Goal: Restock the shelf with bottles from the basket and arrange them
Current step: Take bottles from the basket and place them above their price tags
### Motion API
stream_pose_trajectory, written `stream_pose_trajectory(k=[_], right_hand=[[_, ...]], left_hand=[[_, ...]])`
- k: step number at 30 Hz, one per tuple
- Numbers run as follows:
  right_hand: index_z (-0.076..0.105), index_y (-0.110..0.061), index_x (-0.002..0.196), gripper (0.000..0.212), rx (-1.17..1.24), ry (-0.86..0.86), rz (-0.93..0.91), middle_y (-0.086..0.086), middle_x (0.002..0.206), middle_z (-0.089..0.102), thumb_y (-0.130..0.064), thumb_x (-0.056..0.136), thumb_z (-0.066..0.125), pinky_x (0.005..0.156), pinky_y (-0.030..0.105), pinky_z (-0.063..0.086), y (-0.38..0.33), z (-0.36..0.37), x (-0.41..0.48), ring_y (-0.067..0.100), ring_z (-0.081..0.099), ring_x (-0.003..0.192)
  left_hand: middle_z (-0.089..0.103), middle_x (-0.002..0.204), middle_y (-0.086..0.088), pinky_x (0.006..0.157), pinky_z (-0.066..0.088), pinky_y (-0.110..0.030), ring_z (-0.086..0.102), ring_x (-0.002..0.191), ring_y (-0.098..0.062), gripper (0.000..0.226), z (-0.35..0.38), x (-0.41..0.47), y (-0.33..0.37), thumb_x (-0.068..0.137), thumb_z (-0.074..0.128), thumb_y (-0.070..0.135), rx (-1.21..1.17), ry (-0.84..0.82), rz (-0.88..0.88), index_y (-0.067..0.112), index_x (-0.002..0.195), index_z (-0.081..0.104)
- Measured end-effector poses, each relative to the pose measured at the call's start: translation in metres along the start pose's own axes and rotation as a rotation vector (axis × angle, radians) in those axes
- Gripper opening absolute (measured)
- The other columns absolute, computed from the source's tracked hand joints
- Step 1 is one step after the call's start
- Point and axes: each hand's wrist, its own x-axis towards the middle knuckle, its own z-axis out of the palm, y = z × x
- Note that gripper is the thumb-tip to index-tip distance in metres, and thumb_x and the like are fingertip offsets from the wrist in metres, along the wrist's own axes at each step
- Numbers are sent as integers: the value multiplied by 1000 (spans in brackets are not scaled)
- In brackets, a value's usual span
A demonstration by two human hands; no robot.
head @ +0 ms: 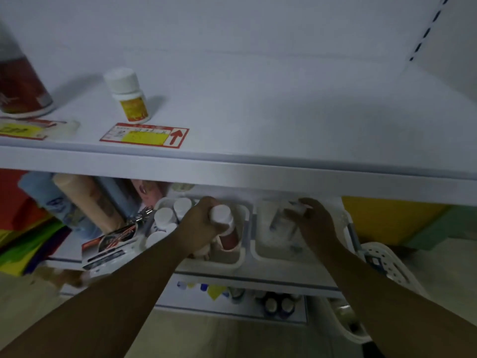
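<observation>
The room is dim. A white back wall (232,34) stands behind, with a strip of dark slots (426,29) at the right. The pale floor (438,267) lies below, by a yellow panel (382,218).

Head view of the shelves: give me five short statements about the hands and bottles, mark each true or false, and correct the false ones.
1. The left hand grips a white-capped bottle over the left tray. True.
2. The yellow-labelled bottle on the upper shelf lies on its side. False: it stands upright, behind the red price tag.
3. The right hand is in the right tray. True; what it touches there is too blurred to tell.
4. Both hands are on the upper shelf. False: both reach beneath it, to the shelf below.
5. The left tray holds no other bottles. False: several white caps show beside the left hand.
</observation>
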Motion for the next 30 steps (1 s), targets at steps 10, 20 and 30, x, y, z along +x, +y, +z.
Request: stream_pose_trajectory(k=[10,20,30], right_hand=[[63,-7,101,24,686,-556,265,10,82,71,-21,84,53,65,35,56,-98,58,-128,24,69,70],[54,-6,122,60,596,-658,-53,22,113,66,-42,74,63,79,47,57,-205,132,-250,36,66,97],[52,-12,130,76,635,-739,-142,19,123,64,-52,67,67,99,57,45,-251,182,-288,37,61,113]], left_hand=[[66,106,-8,78,55,-34,64,96,-22,26,-111,-110,34,86,64,19,-483,-130,-29,16,112,61],[70,111,-9,83,55,-42,66,99,-27,30,-240,-232,47,87,63,24,-536,12,130,18,116,61],[72,105,-11,81,56,-40,69,90,-24,26,-308,-272,44,86,64,26,-532,80,198,16,110,64]])
